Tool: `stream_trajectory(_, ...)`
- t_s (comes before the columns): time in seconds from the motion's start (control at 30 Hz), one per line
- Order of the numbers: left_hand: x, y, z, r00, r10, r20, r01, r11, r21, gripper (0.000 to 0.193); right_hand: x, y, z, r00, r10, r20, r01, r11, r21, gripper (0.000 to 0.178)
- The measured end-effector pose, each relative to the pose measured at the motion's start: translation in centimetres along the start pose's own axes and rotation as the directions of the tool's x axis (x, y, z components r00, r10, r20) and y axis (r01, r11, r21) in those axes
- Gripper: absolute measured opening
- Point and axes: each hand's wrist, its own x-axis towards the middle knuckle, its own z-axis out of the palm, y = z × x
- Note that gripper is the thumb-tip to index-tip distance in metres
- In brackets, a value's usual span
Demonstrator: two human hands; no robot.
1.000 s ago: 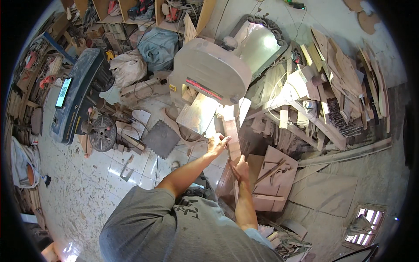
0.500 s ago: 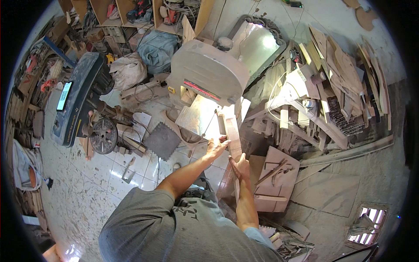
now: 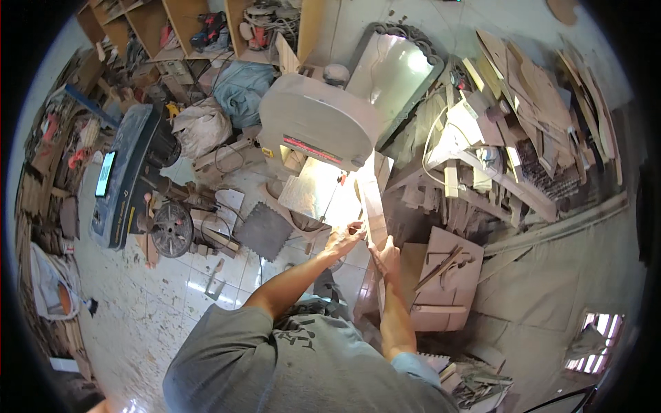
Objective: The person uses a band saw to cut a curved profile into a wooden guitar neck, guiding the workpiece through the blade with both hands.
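Note:
A long, pale wooden board (image 3: 376,219) runs from the lit table (image 3: 310,195) of a grey bandsaw (image 3: 317,113) back toward my body. My right hand (image 3: 385,257) is closed around the board's near part, thumb on top. Beside the board's left edge is my left hand (image 3: 344,239), its fingers bent and somewhat apart. The left fingertips are close to the wood, and whether they press on it is hard to see. Under the saw's upper housing, bright glare hides the blade and the board's far end.
A dark blue machine (image 3: 124,175) with a phone (image 3: 105,173) on it stands at left. Wood offcuts (image 3: 523,103) pile up at right. A panel with tools (image 3: 447,282) lies right of my arm. Cables and a dark mat (image 3: 264,230) are on the tiled floor.
The view has shifted slightly. Against the saw, the board and both hands have moved a little to the right. My left fingers have bent more beside the board; my right hand keeps its grip.

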Motion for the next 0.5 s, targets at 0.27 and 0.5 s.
stream_trajectory(0.27, -3.3, -2.9, -5.4, 0.997, -0.005, -0.081, 0.000, 0.998, -0.065, 0.022, -3.3, 3.6, 0.0, 0.998, 0.038, 0.044, -0.037, 0.999, -0.020, 0.074)
stream_trajectory(0.5, -4.4, -4.2, -5.8, 0.998, 0.016, -0.056, -0.022, 0.994, -0.108, 0.021, -7.6, 5.7, 1.2, 0.996, 0.003, 0.095, -0.019, 0.986, 0.164, 0.076)
